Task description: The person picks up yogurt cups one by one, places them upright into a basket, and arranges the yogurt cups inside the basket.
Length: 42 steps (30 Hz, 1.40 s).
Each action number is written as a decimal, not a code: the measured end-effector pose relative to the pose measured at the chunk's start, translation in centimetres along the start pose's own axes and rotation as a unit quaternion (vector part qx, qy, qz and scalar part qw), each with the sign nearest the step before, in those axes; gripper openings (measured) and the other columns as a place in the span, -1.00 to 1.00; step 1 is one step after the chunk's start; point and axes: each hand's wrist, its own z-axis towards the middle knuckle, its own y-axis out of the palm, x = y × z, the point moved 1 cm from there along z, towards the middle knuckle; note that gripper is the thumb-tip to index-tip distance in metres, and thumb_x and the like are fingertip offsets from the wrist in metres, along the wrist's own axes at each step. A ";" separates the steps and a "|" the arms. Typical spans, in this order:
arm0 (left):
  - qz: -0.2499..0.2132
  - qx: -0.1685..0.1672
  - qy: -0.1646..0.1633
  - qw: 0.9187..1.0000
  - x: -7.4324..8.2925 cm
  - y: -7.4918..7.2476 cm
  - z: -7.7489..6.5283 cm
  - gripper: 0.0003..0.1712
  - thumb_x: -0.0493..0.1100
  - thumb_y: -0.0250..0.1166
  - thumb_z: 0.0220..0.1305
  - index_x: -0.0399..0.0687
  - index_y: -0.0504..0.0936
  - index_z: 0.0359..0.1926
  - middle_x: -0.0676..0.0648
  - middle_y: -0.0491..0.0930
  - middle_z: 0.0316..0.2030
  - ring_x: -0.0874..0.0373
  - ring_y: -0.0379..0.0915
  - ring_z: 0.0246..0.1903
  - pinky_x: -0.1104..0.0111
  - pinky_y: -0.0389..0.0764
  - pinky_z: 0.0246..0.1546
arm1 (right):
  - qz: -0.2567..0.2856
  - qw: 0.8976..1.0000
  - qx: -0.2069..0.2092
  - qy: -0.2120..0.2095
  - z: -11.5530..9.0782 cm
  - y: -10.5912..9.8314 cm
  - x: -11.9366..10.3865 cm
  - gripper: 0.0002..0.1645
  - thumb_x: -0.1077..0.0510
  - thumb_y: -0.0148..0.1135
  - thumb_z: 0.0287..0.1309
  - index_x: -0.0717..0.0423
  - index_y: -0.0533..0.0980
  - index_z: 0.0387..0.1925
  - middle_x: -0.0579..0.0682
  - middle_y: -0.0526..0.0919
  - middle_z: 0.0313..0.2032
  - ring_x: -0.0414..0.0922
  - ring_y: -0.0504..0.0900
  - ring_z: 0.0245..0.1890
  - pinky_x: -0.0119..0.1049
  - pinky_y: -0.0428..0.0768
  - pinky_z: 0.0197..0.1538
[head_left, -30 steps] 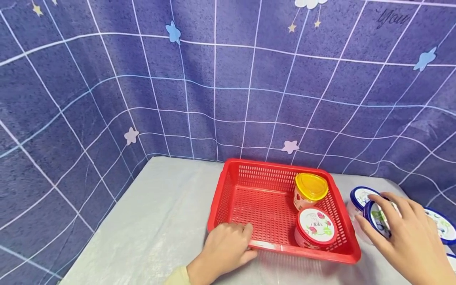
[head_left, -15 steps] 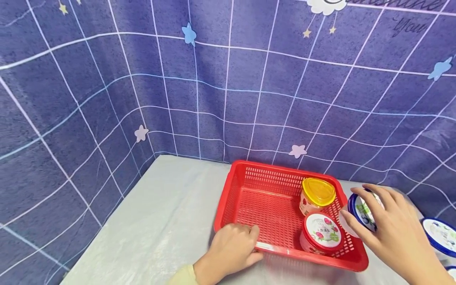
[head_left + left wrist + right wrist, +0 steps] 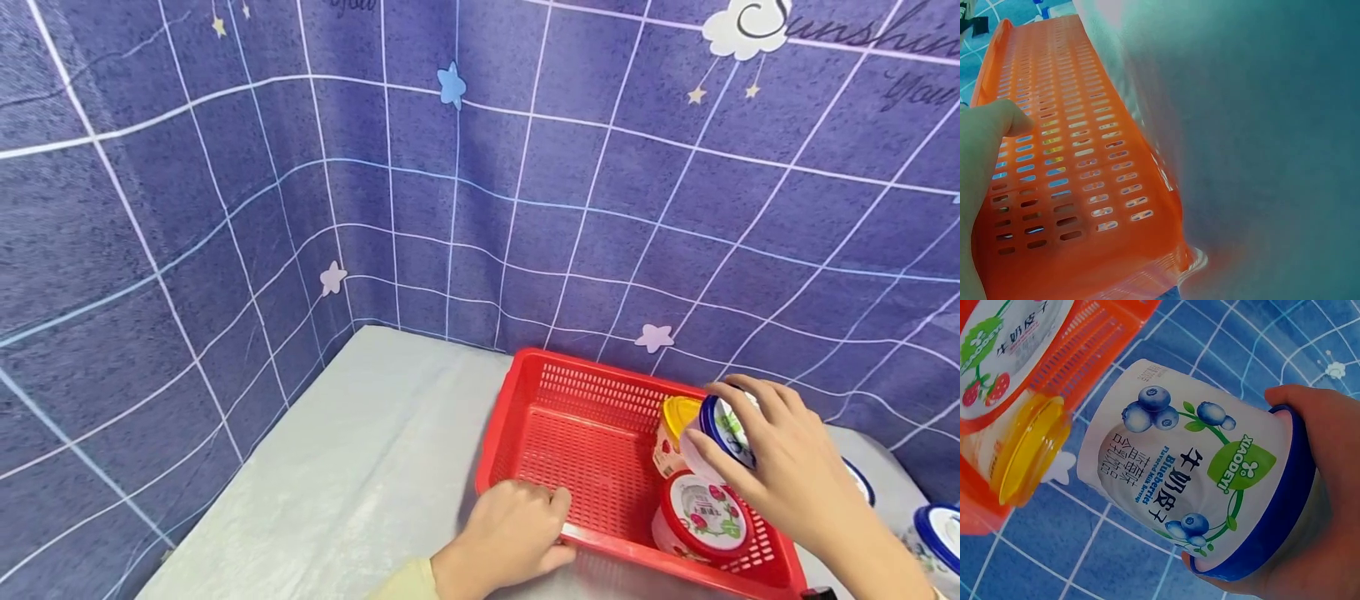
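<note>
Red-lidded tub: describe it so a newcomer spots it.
Start at the red basket on the pale tabletop. Inside, at the right end by the near wall, sits the red-lidded tub. Its red rim and berry-printed white top set it apart from the yellow-lidded cup behind it and the blue-lidded tub in the right hand.

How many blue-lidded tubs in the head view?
3: first tub in the right hand; second tub partly behind the right forearm; third tub cut by the right edge. More may be hidden.
</note>
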 end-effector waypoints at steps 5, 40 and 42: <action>0.007 0.010 0.000 1.000 0.1 -0.1 0.3 -0.39 0.43 0.33 -0.05 0.12 0.28 -0.62 0.21 0.07 -0.79 0.37 -0.12 -0.76 0.50 -0.04 -0.81 | 0.006 1.000 -0.005 -0.004 0.6 0.7 0.1 -0.31 -0.09 0.49 -0.07 0.04 0.50 0.11 0.17 0.52 0.09 0.22 0.41 0.08 0.25 0.35 -0.07; 0.018 0.010 0.011 1.000 0.1 -0.3 0.0 -0.41 0.50 0.32 -0.07 0.12 0.44 -0.54 0.20 0.32 -0.76 0.32 0.27 -0.78 0.46 0.18 -0.75 | 0.031 0.993 -0.067 -0.093 4.1 5.7 -1.4 -0.29 -0.11 0.44 0.05 0.25 0.50 0.11 0.27 0.55 0.02 0.24 0.49 0.05 0.23 0.48 0.05; 0.016 0.008 0.011 1.000 0.1 -0.3 0.0 -0.40 0.50 0.32 -0.07 0.12 0.44 -0.54 0.21 0.31 -0.77 0.33 0.25 -0.78 0.47 0.18 -0.75 | 0.030 0.992 -0.067 -0.100 4.2 5.9 -1.4 -0.28 -0.10 0.46 0.02 0.26 0.49 0.10 0.26 0.55 0.01 0.23 0.50 0.03 0.21 0.49 0.04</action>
